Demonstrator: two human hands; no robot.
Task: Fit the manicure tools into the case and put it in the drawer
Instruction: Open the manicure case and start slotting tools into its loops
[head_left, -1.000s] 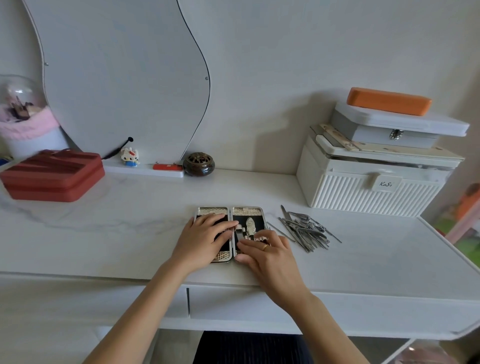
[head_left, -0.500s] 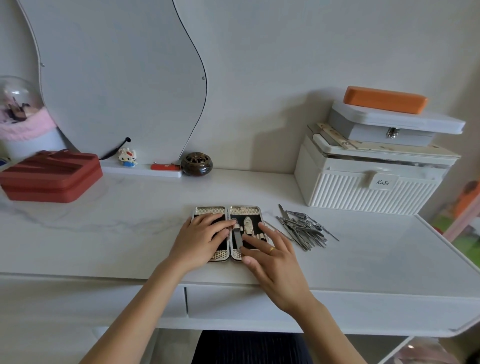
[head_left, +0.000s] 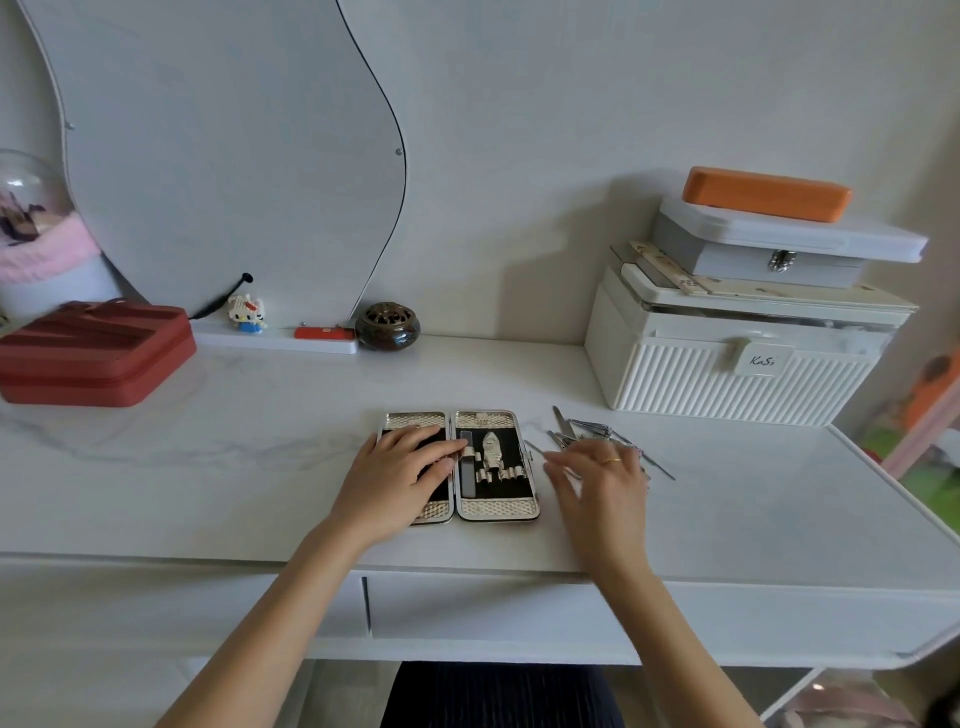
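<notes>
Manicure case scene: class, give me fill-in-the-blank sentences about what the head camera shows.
1. The manicure case lies ___ on the desk.
2. The left hand rests on the case's ___ half.
3. The loose tools lie to the ___ of the case.
4. The topmost box on the stack is ___.

Answers: open, left, right, orange

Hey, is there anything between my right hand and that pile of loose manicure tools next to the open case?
Nothing visible stands between them. Your right hand is already over the near edge of the loose tools, just right of the open case.
</notes>
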